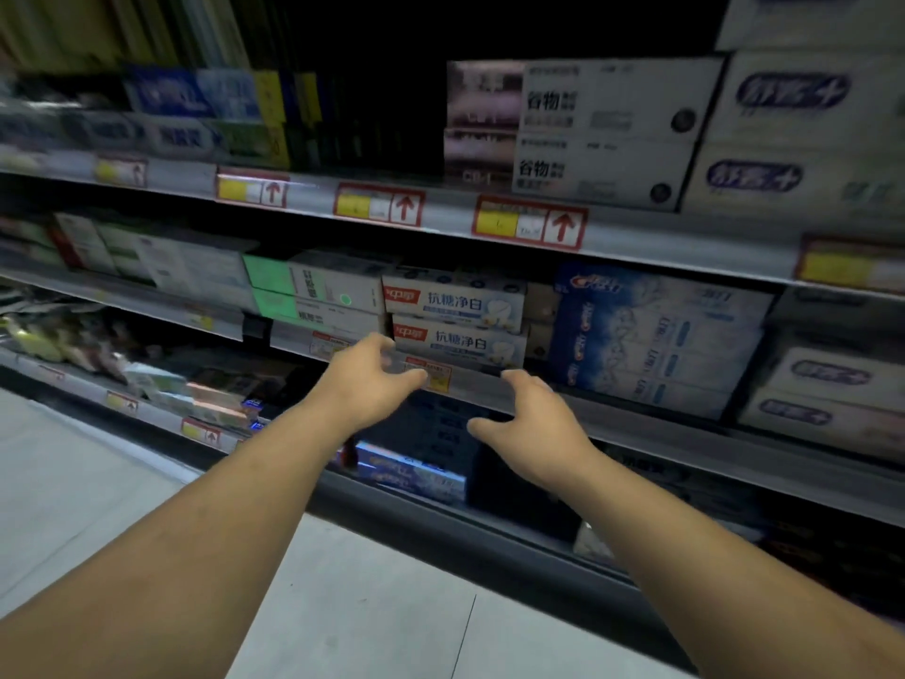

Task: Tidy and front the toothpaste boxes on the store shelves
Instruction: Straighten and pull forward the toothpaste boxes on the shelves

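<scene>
left hand (pixel 365 379) empty | right hand (pixel 531 423) empty | before toothpaste boxes (pixel 455 321)

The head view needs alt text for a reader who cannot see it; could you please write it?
The left hand and right hand, both empty with loosely curled fingers, reach toward two stacked white toothpaste boxes on a middle shelf. Blue boxes stand to their right, green-and-white boxes to their left.

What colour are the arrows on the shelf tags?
The arrows are red, on white; the head view shows them best.
</scene>
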`<state>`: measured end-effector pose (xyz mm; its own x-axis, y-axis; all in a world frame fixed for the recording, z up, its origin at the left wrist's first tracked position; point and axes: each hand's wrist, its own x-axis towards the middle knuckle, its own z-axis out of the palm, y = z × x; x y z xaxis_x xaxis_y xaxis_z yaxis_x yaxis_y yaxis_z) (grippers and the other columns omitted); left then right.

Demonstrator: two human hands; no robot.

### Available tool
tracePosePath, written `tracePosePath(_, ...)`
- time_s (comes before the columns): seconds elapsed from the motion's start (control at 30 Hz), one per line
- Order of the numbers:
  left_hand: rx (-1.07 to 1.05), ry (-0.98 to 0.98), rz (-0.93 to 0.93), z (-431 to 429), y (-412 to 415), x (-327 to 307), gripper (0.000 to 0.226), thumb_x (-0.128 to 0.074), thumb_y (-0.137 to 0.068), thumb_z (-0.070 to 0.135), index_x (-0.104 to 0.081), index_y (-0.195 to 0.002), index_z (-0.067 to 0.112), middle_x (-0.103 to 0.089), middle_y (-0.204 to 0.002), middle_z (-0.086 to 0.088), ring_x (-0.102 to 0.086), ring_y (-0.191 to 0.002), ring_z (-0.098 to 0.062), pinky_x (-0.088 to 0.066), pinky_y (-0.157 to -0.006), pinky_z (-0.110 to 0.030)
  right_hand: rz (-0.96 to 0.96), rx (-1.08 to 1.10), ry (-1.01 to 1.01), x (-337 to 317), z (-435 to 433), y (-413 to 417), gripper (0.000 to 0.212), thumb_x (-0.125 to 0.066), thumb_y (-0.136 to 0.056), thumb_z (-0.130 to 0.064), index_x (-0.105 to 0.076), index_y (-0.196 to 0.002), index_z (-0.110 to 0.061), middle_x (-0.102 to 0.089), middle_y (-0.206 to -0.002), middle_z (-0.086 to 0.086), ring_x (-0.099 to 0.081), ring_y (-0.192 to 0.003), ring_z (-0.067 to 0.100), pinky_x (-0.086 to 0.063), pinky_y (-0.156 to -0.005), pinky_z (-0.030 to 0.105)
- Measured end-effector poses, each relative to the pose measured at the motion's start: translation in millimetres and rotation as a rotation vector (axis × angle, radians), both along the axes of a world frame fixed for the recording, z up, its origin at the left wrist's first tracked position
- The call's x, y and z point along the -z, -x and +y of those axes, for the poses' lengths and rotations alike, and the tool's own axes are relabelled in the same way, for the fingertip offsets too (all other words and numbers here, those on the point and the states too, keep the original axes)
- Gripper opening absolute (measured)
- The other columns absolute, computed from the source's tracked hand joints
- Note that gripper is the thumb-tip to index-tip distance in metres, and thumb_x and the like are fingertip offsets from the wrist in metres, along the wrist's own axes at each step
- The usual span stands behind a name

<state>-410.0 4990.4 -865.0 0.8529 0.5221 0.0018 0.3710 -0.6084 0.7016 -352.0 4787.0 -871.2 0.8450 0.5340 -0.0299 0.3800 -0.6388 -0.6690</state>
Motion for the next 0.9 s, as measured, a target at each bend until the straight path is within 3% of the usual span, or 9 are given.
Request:
tracePosePath(0.17, -0.054, 0.107, -0.185, -19.2, 1.3, -15.3, 0.062, -0.067, -0.094, 0.045, -0.043, -0.148, 0.025, -0.052, -0.146, 0.005, -0.053, -0.129, -0.021, -0.042, -0.094, -0.032, 0.078, 0.144, -0.328, -14.3, -9.6, -1.8, 0.075, -0.072, -0.093, -0.036, -0.033, -0.157, -0.023, -0.036, -0.161, -0.003, -0.039, -0.145, 0.019, -0.039, -0.117, 0.042)
tracePosePath(0.3, -0.044, 0.056, -0.200, -28.2, 2.2, -9.4, 0.059, -0.065, -0.097, 0.040, -0.042, -0.149, 0.026, -0.047, -0.150, 0.005, -0.047, -0.135, -0.019, -0.042, -0.102, -0.033, 0.110, 0.193, -0.431, -15.6, -12.7, -2.6, 0.071, -0.073, -0.093, -0.031, -0.038, -0.154, -0.023, -0.041, -0.158, -0.005, -0.042, -0.143, 0.018, -0.042, -0.115, 0.044)
tracePosePath(0.4, -0.042, 0.040, -0.204, -34.9, 1.4, -8.8, 0.056, -0.065, -0.097, 0.040, -0.043, -0.148, 0.028, -0.044, -0.152, 0.006, -0.046, -0.137, -0.019, -0.043, -0.109, -0.038, 0.085, 0.192, -0.441, -15.1, -13.3, -1.9, 0.070, -0.073, -0.093, -0.032, -0.038, -0.154, -0.026, -0.041, -0.158, -0.007, -0.042, -0.143, 0.015, -0.042, -0.115, 0.042)
tracePosePath(0.6, -0.017, 0.015, -0.296, -40.5, -3.0, -6.7, 0.051, -0.065, -0.096, 0.036, -0.048, -0.144, 0.030, -0.048, -0.147, 0.009, -0.048, -0.134, -0.013, -0.044, -0.107, -0.033, 0.068, 0.177, -0.446, -14.9, -12.9, -5.3, 0.068, -0.073, -0.093, -0.031, -0.040, -0.152, -0.028, -0.043, -0.155, -0.010, -0.042, -0.141, 0.012, -0.041, -0.115, 0.040)
tracePosePath(0.8, -0.072, 0.058, -0.334, -26.2, -16.7, -11.0, 0.049, -0.063, -0.098, 0.035, -0.046, -0.145, 0.032, -0.047, -0.145, 0.010, -0.050, -0.123, -0.010, -0.041, -0.092, -0.029, 0.068, 0.210, -0.441, -16.6, -1.4, -16.1, 0.069, -0.071, -0.093, -0.032, -0.039, -0.154, -0.026, -0.042, -0.155, -0.008, -0.043, -0.140, 0.014, -0.041, -0.115, 0.043)
tracePosePath(0.9, -0.060, -0.009, -0.338, -11.9, -26.9, -12.9, 0.053, -0.061, -0.099, 0.035, -0.043, -0.148, 0.029, -0.037, -0.151, 0.010, -0.047, -0.131, -0.016, -0.044, -0.102, -0.036, 0.074, 0.200, -0.437, -17.2, 7.7, -21.7, 0.061, -0.069, -0.095, -0.029, -0.042, -0.149, -0.024, -0.049, -0.138, -0.010, -0.050, -0.124, 0.012, -0.044, -0.103, 0.032)
